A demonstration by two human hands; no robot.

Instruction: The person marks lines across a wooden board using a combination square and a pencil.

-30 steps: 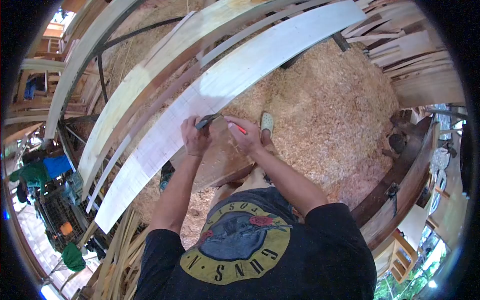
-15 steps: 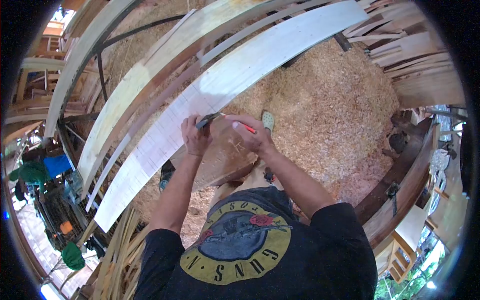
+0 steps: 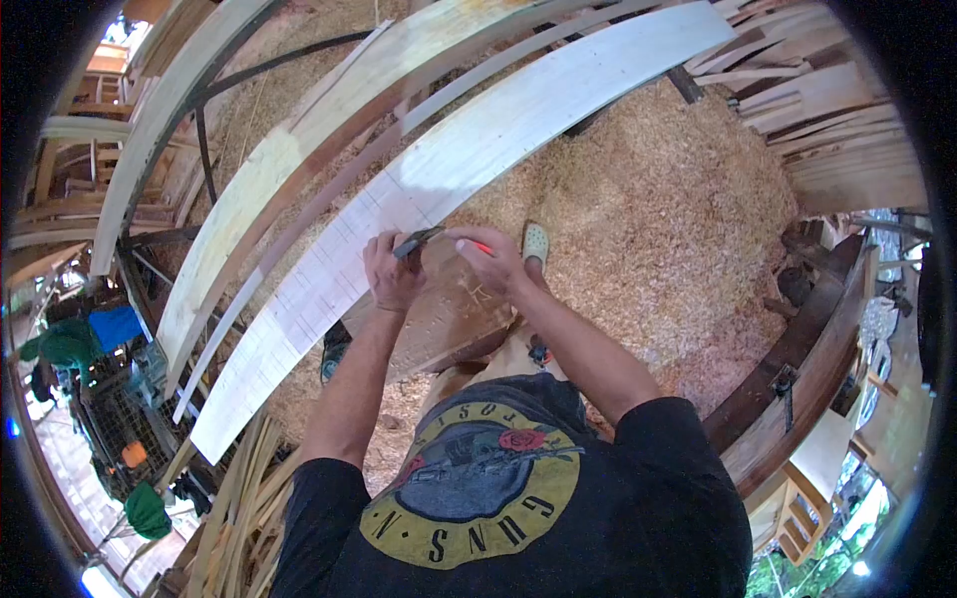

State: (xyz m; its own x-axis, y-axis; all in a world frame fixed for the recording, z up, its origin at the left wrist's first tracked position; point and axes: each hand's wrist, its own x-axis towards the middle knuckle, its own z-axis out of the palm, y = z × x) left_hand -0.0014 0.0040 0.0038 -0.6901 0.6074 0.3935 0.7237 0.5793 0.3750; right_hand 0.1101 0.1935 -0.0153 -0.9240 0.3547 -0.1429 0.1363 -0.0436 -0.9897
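My left hand (image 3: 392, 271) is closed around a dark, flat tool (image 3: 415, 242), whose exact kind I cannot make out. It is beside the lower edge of a long, curved pale board (image 3: 478, 149). Pencil lines cross the board's near half. In my right hand (image 3: 490, 265) is a red pencil (image 3: 481, 247), held between thumb and fingers. Its front end points left, close to the tip of the dark tool; whether the two touch is too small to tell. Below both hands lies a brown wooden block (image 3: 449, 314) with a carved or drawn mark.
Wood shavings (image 3: 658, 229) cover the floor. Beyond the pale board runs another curved timber (image 3: 254, 164) on dark metal supports. Stacked planks (image 3: 837, 130) stand at upper right, thin strips (image 3: 234, 508) at lower left. A heavy curved beam (image 3: 797, 409) is at right.
My right hand has shifted slightly left and up, and less of the red pencil shows behind it. My left hand and the dark tool have barely moved.
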